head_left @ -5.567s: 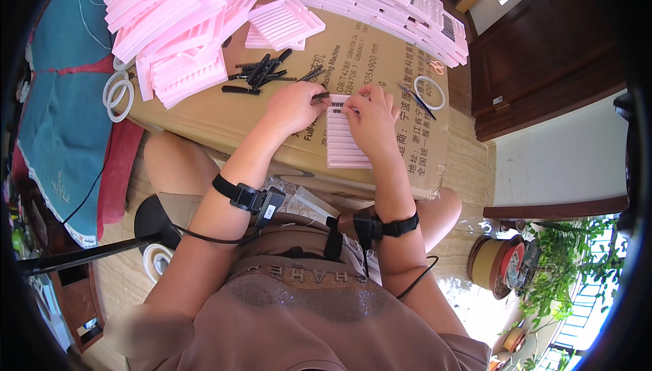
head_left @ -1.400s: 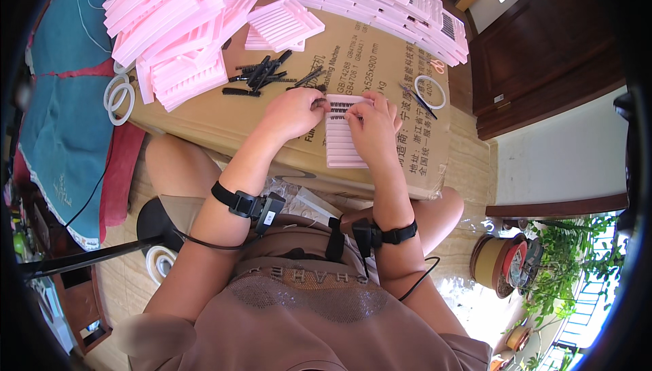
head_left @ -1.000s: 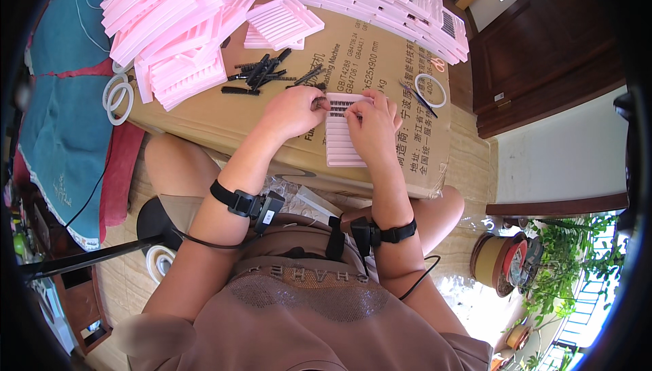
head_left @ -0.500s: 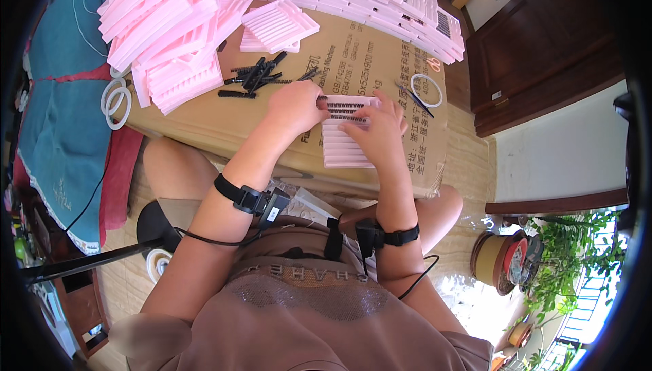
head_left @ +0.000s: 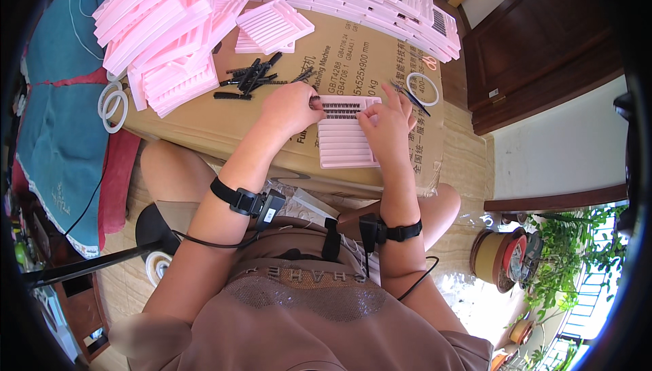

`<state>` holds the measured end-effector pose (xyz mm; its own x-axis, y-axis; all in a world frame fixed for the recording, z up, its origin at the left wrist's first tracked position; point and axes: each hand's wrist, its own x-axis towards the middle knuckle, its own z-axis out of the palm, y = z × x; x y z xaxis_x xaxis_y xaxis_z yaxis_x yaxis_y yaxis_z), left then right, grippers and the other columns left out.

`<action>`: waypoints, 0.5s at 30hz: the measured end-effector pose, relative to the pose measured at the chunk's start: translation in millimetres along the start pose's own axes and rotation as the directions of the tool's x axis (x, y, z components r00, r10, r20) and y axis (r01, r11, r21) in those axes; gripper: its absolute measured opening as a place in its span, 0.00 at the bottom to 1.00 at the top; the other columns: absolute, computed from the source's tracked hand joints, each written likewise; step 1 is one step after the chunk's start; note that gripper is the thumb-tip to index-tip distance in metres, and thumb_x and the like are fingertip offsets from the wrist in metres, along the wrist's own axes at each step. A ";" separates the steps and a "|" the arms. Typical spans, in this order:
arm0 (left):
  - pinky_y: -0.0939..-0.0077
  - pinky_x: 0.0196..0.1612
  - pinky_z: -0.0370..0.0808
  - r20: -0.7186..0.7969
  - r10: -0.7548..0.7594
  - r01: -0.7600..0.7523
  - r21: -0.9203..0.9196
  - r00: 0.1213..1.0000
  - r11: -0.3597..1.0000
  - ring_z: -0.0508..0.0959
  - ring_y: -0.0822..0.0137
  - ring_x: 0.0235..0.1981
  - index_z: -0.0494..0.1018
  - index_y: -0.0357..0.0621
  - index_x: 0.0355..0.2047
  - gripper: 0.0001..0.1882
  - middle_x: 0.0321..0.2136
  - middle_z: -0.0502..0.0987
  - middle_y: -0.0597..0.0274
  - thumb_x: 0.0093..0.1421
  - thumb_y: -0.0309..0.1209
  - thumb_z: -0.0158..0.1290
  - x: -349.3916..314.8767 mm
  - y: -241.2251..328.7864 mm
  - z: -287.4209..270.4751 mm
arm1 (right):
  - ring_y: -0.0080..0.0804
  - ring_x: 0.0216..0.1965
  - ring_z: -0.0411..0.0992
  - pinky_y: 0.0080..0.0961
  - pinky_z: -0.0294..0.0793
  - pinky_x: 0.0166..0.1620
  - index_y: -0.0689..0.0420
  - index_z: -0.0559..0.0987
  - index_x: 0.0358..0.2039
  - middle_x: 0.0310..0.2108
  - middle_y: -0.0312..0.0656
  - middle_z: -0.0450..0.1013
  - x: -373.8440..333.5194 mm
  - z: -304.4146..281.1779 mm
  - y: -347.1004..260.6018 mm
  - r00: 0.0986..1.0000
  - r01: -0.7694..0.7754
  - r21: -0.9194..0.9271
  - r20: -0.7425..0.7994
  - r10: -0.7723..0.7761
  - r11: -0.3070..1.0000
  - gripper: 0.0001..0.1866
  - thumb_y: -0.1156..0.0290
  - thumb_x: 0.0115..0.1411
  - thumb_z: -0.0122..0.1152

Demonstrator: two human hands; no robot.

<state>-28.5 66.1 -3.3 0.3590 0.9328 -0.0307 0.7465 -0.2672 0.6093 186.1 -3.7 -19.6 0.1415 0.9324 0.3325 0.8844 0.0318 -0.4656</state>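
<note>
A pink ridged tray (head_left: 348, 145) lies on the cardboard box in front of me. Black lash strips (head_left: 342, 111) sit side by side in its upper grooves. At the tray's upper left corner, my left hand (head_left: 296, 108) is closed, with a small dark bit showing at its fingertips; what it grips is mostly hidden. My right hand (head_left: 390, 129) is over the tray's right side, thumb and index finger pinched at the right end of the lower strip. Its other fingers are raised and spread.
Loose black strips (head_left: 254, 76) lie in a heap left of my hands. Pink trays (head_left: 156, 25) pile at the left, and more stacked trays (head_left: 380, 14) line the back. Tweezers (head_left: 415, 99), a white ring (head_left: 424, 88) and scissors (head_left: 429, 63) lie on the box (head_left: 292, 150) at right.
The raised fingers of my right hand have lifted and spread, uncovering more of the strips and the tray's right side. My left hand stays at the tray's corner.
</note>
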 end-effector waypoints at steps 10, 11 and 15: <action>0.59 0.37 0.78 0.014 -0.018 0.018 -0.038 1.000 0.999 0.83 0.52 0.31 0.85 0.47 0.30 0.11 0.28 0.83 0.51 0.50 0.39 0.68 -1.0 -0.5 -0.8 | 0.52 0.68 0.58 0.56 0.53 0.66 0.54 0.85 0.28 0.67 0.45 0.67 1.0 -1.3 -4.2 1.000 0.017 -0.091 -0.017 -0.019 0.996 0.06 0.66 0.54 0.72; 0.59 0.37 0.78 0.009 -0.012 0.012 -0.029 1.000 1.000 0.83 0.52 0.32 0.85 0.47 0.30 0.11 0.28 0.83 0.51 0.50 0.39 0.68 -1.1 -0.2 -1.1 | 0.52 0.68 0.59 0.56 0.54 0.66 0.54 0.86 0.29 0.67 0.45 0.67 0.8 -2.9 -3.1 1.000 -0.022 -0.090 -0.017 0.020 0.996 0.05 0.67 0.55 0.71; 0.60 0.37 0.78 0.004 -0.021 0.021 -0.043 1.000 0.999 0.83 0.52 0.32 0.85 0.47 0.30 0.11 0.29 0.83 0.51 0.50 0.39 0.68 -2.7 -1.3 -1.1 | 0.52 0.66 0.60 0.56 0.55 0.65 0.52 0.86 0.32 0.65 0.44 0.69 1.0 -9.5 2.8 0.997 -0.032 -0.057 -0.077 0.028 0.998 0.04 0.70 0.59 0.64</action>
<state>-31.1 64.2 -3.1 0.3451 0.9374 -0.0465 0.7296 -0.2367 0.6417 193.0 -6.1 -12.8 0.1995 0.9026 0.3815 0.9033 -0.0185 -0.4286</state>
